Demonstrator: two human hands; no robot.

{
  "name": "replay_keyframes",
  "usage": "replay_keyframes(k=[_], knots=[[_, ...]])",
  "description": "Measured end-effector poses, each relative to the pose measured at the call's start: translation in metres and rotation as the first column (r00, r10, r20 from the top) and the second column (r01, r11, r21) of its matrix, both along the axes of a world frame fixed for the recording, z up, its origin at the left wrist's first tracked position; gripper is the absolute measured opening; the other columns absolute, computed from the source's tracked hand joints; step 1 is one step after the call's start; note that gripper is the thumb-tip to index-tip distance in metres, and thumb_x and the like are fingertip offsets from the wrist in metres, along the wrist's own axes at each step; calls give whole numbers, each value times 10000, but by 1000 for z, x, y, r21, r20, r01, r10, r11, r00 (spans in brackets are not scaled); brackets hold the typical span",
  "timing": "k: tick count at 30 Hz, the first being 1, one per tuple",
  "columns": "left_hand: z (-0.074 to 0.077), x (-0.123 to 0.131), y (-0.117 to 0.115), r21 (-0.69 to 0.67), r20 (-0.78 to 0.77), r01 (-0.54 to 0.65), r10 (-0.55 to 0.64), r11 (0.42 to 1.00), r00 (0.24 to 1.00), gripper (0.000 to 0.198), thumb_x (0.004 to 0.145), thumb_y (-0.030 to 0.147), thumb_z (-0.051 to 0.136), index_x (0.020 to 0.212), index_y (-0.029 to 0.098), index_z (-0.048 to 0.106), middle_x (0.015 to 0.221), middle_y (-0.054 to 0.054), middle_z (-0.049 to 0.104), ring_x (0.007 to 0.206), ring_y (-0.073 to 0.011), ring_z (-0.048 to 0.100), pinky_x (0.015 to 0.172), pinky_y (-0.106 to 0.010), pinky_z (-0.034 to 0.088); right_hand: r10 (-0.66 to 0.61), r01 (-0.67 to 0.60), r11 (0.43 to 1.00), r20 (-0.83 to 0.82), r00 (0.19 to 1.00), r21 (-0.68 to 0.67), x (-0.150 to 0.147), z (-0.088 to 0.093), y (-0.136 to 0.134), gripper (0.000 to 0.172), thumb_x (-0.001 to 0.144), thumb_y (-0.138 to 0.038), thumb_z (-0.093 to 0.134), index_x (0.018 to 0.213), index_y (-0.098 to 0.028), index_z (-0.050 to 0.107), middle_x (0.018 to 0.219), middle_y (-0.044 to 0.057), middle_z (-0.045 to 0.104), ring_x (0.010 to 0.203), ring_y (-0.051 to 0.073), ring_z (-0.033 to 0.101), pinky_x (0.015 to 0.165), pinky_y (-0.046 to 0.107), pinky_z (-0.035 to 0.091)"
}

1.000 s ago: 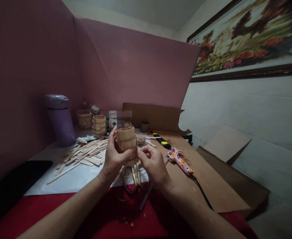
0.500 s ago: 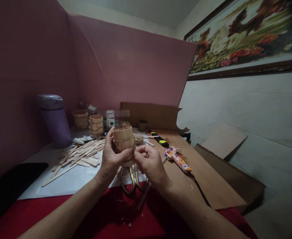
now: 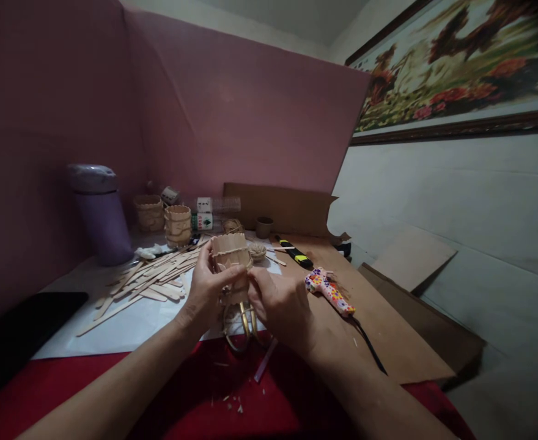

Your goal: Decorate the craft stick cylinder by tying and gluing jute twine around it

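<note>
A small wooden-stick cup (image 3: 230,245) with a scalloped rim and cord around it is held upright in front of me. My left hand (image 3: 205,284) is wrapped round its left side, thumb across the front. My right hand (image 3: 278,302) is closed at the cup's right side, fingertips against it; whatever they pinch is too small to make out. Gold-handled scissors (image 3: 244,319) lie just below the cup, partly covered by my right hand.
Flat wooden sticks (image 3: 159,278) are piled at left near a purple bottle (image 3: 103,223). Two similar cups (image 3: 178,226) stand behind. A flowered glue gun (image 3: 331,292) and a black-yellow cutter (image 3: 294,252) lie on cardboard (image 3: 374,324) at right.
My right hand has turned so its back faces up more, its fingers still at the cup. The cup has turned slightly in my left hand. The camera view has shifted a little.
</note>
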State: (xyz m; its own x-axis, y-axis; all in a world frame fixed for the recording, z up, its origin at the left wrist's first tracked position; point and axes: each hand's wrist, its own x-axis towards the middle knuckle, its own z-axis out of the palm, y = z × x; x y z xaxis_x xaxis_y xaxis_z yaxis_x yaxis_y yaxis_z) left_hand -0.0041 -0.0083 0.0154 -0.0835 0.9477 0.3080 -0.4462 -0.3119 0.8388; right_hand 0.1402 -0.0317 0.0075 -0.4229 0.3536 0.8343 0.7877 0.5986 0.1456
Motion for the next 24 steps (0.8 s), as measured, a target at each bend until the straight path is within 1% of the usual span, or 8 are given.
replay_keyframes(k=[2, 6, 10, 15, 18, 22, 24], knots=[[0, 0, 0, -30, 30, 24, -23, 999, 999, 634, 536, 227, 862, 1093, 185, 563, 909, -20, 684, 779, -175, 643, 687, -268, 521, 5, -8, 999, 73, 997, 35, 1, 1, -1, 228, 954, -143, 401, 937, -135, 628, 643, 22, 669, 543, 135, 602, 508, 289, 340], [4, 1, -3, -93, 120, 115, -103, 989, 987, 539, 623, 247, 810, 1103, 196, 569, 920, -12, 689, 782, -166, 656, 696, -271, 538, -44, 24, 993, 169, 985, 117, 2, 1, -4, 273, 972, -161, 407, 1102, -79, 633, 636, 37, 666, 530, 151, 590, 480, 310, 331], [9, 3, -6, -138, 196, 196, -168, 971, 966, 421, 690, 314, 743, 1070, 204, 597, 873, -9, 697, 716, -173, 671, 642, -285, 546, -68, 40, 990, 212, 975, 133, 2, -1, -8, 295, 957, -151, 416, 1133, -55, 632, 610, 38, 647, 507, 158, 572, 461, 318, 335], [14, 2, -9, -221, 212, 276, -230, 935, 950, 388, 646, 363, 750, 969, 184, 630, 758, -25, 693, 679, -203, 682, 561, -280, 531, -4, -11, 996, 185, 983, 83, -1, -3, -11, 327, 983, -186, 400, 1187, -36, 608, 605, 32, 653, 498, 154, 579, 455, 314, 356], [16, 1, -11, -242, 189, 266, -223, 933, 956, 376, 619, 332, 782, 929, 182, 632, 696, -8, 672, 642, -193, 667, 524, -261, 507, 0, -16, 996, 187, 982, 84, -2, -4, -11, 342, 1017, -235, 383, 1196, -46, 605, 598, 32, 658, 497, 145, 579, 461, 302, 361], [16, -1, -13, -237, 148, 227, -196, 945, 970, 499, 553, 202, 830, 1004, 171, 618, 848, -15, 711, 726, -168, 672, 627, -249, 540, -4, -6, 998, 184, 983, 58, -1, -3, -11, 362, 1039, -273, 364, 1172, -53, 618, 609, 40, 664, 510, 143, 591, 470, 292, 367], [16, -1, -13, -246, 125, 237, -211, 940, 969, 556, 544, 181, 845, 1045, 169, 603, 873, -23, 711, 716, -158, 663, 616, -242, 535, -9, -1, 998, 180, 984, 55, 0, -2, -12, 371, 1044, -270, 351, 1151, -52, 631, 584, 39, 651, 491, 145, 581, 457, 292, 353]])
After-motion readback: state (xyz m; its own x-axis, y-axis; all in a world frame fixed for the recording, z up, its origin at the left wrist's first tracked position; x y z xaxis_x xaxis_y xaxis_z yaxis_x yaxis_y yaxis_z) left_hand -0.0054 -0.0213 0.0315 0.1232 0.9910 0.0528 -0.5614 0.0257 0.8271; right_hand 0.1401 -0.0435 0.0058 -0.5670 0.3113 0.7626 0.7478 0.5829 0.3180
